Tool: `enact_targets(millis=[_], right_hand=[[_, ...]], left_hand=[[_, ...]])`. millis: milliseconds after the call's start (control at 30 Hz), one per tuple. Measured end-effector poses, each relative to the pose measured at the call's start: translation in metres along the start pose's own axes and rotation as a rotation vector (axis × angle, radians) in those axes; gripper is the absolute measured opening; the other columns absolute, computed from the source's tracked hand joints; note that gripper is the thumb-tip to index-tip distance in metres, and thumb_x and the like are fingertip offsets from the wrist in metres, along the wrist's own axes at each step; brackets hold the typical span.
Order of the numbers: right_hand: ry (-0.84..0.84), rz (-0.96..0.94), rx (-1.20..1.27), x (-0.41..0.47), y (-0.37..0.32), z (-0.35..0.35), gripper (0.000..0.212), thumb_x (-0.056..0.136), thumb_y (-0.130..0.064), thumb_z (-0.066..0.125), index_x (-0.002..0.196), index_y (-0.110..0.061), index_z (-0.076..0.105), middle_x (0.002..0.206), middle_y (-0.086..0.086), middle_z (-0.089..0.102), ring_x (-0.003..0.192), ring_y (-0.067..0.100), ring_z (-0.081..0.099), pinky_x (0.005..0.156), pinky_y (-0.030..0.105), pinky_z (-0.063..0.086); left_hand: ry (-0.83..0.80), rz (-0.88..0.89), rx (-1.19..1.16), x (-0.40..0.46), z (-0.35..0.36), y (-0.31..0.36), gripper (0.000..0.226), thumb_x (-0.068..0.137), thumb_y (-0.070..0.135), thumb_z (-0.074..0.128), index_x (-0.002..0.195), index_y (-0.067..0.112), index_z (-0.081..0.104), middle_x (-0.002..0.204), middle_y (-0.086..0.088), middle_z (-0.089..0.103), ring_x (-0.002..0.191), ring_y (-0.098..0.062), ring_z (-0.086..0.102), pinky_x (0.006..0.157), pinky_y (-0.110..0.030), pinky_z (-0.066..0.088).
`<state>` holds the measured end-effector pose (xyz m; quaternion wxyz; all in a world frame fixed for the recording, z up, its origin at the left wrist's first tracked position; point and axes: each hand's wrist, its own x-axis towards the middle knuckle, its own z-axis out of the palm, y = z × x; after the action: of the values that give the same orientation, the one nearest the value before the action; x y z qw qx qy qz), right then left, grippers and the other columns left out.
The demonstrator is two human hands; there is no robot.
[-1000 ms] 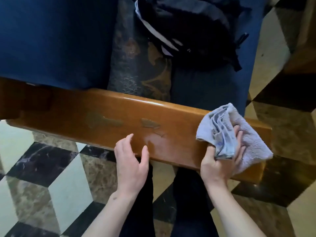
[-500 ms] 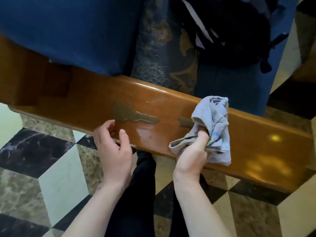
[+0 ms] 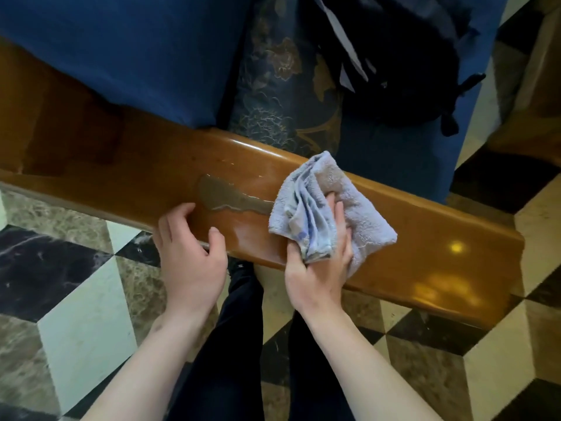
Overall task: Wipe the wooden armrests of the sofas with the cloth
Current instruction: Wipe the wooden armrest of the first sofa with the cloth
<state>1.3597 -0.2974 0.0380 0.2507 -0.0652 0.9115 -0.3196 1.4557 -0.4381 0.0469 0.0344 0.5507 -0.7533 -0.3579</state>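
Observation:
A glossy wooden armrest (image 3: 425,226) runs across the view from upper left to lower right. A dull worn patch (image 3: 224,196) marks its top near the middle. My right hand (image 3: 318,268) grips a crumpled pale grey-blue cloth (image 3: 321,205) and presses it on the armrest just right of the patch. My left hand (image 3: 191,253) rests on the armrest's near edge left of the cloth, fingers loosely curled over the wood and holding nothing.
Behind the armrest lie a blue sofa cushion (image 3: 127,56), a dark floral pillow (image 3: 282,86) and a black backpack (image 3: 403,56). The floor (image 3: 76,314) is tiled in black, white and brown marble. My dark trouser legs (image 3: 243,344) stand close to the armrest.
My right hand slid the cloth left along the armrest from its right end, then spread it flatter beside the worn patch. My left hand stayed on the near edge.

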Motion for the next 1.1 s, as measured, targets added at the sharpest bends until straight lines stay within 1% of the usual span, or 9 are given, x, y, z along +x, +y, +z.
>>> enact_targets(millis=[133, 200, 367, 567, 633, 733, 900, 1033, 1100], right_hand=[[-0.021, -0.406, -0.308, 0.011, 0.035, -0.023, 0.085, 0.087, -0.052, 0.049, 0.164, -0.027, 0.021, 0.172, -0.016, 0.014, 0.158, 0.002, 0.0, 0.129, 0.031, -0.005], [-0.06, -0.546, -0.382, 0.017, 0.057, -0.039, 0.079, 0.091, -0.051, 0.053, 0.162, -0.025, 0.027, 0.171, -0.005, 0.025, 0.16, 0.011, 0.01, 0.131, 0.039, 0.003], [-0.158, -0.833, -0.565, 0.031, 0.117, -0.087, 0.072, 0.097, -0.056, 0.052, 0.159, -0.024, 0.039, 0.17, -0.003, 0.03, 0.159, 0.016, 0.018, 0.128, 0.048, 0.021], [-0.255, -1.002, -0.715, 0.061, 0.182, -0.161, 0.073, 0.1, -0.061, 0.049, 0.162, -0.027, 0.033, 0.171, -0.003, 0.026, 0.16, 0.018, 0.017, 0.13, 0.046, 0.011], [-0.206, -0.999, -0.714, 0.075, 0.208, -0.195, 0.07, 0.1, -0.059, 0.052, 0.16, -0.025, 0.038, 0.169, 0.0, 0.031, 0.158, 0.021, 0.023, 0.129, 0.049, 0.017], [0.036, -0.824, -0.604, 0.087, 0.243, -0.232, 0.065, 0.1, -0.054, 0.053, 0.155, -0.021, 0.045, 0.163, 0.005, 0.04, 0.153, 0.027, 0.036, 0.124, 0.054, 0.028], [0.485, -0.072, -0.415, 0.06, 0.218, -0.194, 0.071, 0.097, -0.048, 0.053, 0.158, -0.015, 0.038, 0.166, 0.002, 0.037, 0.155, 0.022, 0.03, 0.129, 0.045, 0.016], [0.643, 0.365, -0.264, 0.071, 0.152, -0.146, 0.08, 0.095, -0.05, 0.042, 0.164, -0.014, 0.023, 0.171, 0.004, 0.027, 0.158, 0.023, 0.021, 0.128, 0.054, 0.017], [0.627, 0.387, -0.267, 0.086, 0.13, -0.137, 0.079, 0.095, -0.054, 0.035, 0.163, -0.017, 0.022, 0.171, 0.005, 0.027, 0.159, 0.025, 0.02, 0.127, 0.056, 0.018]], left_hand=[[0.008, 0.007, 0.061, -0.028, 0.022, 0.007, 0.048, 0.092, 0.021, 0.065, 0.135, 0.018, 0.042, 0.139, -0.005, 0.045, 0.13, -0.025, 0.04, 0.106, -0.047, 0.044], [-0.007, 0.033, 0.079, -0.047, 0.035, 0.01, 0.048, 0.092, 0.021, 0.064, 0.134, 0.018, 0.043, 0.138, -0.005, 0.045, 0.129, -0.024, 0.04, 0.106, -0.042, 0.041], [-0.138, 0.198, 0.135, -0.094, 0.066, 0.031, 0.048, 0.09, 0.014, 0.064, 0.136, 0.012, 0.048, 0.136, -0.007, 0.047, 0.13, -0.022, 0.039, 0.111, -0.033, 0.029], [-0.302, 0.386, 0.199, -0.122, 0.099, 0.069, 0.05, 0.088, 0.006, 0.067, 0.136, 0.006, 0.053, 0.141, -0.011, 0.05, 0.136, -0.025, 0.038, 0.116, -0.036, 0.028], [-0.316, 0.45, 0.244, -0.125, 0.11, 0.08, 0.048, 0.088, 0.006, 0.067, 0.135, 0.006, 0.055, 0.144, -0.011, 0.051, 0.14, -0.026, 0.038, 0.118, -0.038, 0.026], [-0.324, 0.48, 0.278, -0.124, 0.124, 0.091, 0.051, 0.09, 0.009, 0.065, 0.14, 0.011, 0.053, 0.153, -0.009, 0.045, 0.148, -0.025, 0.031, 0.119, -0.038, 0.02], [-0.308, 0.465, 0.306, -0.127, 0.142, 0.102, 0.059, 0.091, 0.015, 0.064, 0.147, 0.017, 0.046, 0.16, -0.008, 0.034, 0.153, -0.025, 0.021, 0.122, -0.046, 0.019], [-0.271, 0.457, 0.329, -0.123, 0.147, 0.104, 0.058, 0.092, 0.018, 0.064, 0.146, 0.016, 0.045, 0.158, -0.008, 0.034, 0.149, -0.026, 0.024, 0.119, -0.047, 0.023], [-0.251, 0.466, 0.319, -0.117, 0.147, 0.104, 0.055, 0.093, 0.019, 0.061, 0.146, 0.016, 0.045, 0.155, -0.007, 0.037, 0.145, -0.026, 0.028, 0.117, -0.042, 0.024]])
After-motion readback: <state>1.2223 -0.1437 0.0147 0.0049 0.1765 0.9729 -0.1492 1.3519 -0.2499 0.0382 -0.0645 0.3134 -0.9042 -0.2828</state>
